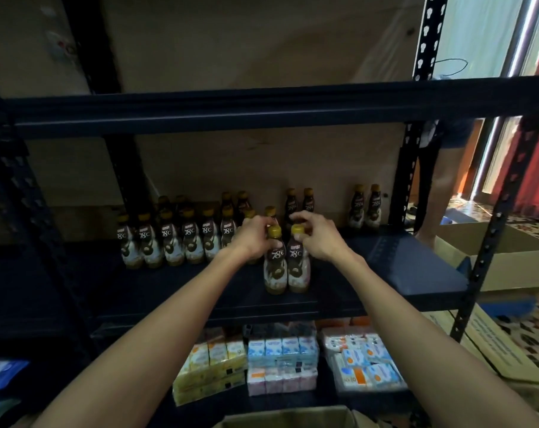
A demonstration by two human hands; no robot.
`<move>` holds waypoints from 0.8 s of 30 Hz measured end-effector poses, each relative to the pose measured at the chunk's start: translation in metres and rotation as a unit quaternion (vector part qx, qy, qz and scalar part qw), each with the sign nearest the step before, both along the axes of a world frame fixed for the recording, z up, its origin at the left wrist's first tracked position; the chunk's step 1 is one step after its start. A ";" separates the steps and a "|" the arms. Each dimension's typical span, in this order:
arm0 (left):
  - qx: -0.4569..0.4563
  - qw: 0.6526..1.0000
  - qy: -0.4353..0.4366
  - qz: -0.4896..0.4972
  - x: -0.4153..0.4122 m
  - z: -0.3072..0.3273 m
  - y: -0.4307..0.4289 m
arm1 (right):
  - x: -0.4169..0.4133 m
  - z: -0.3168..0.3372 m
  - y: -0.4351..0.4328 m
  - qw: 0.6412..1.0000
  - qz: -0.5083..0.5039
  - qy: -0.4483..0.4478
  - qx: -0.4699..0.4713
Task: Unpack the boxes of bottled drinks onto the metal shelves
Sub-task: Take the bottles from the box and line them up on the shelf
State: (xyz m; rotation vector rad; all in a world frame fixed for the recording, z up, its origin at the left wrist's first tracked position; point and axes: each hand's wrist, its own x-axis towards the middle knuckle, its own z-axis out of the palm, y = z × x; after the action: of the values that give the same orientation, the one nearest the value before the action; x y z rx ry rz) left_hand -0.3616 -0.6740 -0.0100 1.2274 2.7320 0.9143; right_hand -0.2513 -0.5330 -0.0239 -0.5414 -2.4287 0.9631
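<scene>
Two brown-and-white drink bottles with gold caps stand side by side near the front of the dark metal shelf (385,273). My left hand (252,237) grips the neck of the left bottle (274,270). My right hand (316,234) pinches the cap and neck of the right bottle (298,270). Several more of the same bottles (169,242) stand in rows at the left and back of the shelf, and a pair (365,208) stands at the back right.
A lower shelf holds shrink-wrapped packs of small cartons (280,359). An open cardboard box (286,417) sits at the bottom edge below my arms, and more open boxes (515,261) lie on the floor at right. A person's legs (432,186) stand behind the right upright.
</scene>
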 end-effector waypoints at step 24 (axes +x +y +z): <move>0.004 1.000 -0.015 -0.002 -0.006 -0.006 0.002 | -0.004 -0.006 0.009 0.999 0.026 0.020 0.001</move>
State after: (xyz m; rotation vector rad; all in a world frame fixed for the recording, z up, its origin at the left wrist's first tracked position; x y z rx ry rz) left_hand -0.3675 -0.6719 -0.0158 1.2082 2.7052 0.9359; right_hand -0.2555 -0.5240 -0.0300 -0.4561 -2.4184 0.9830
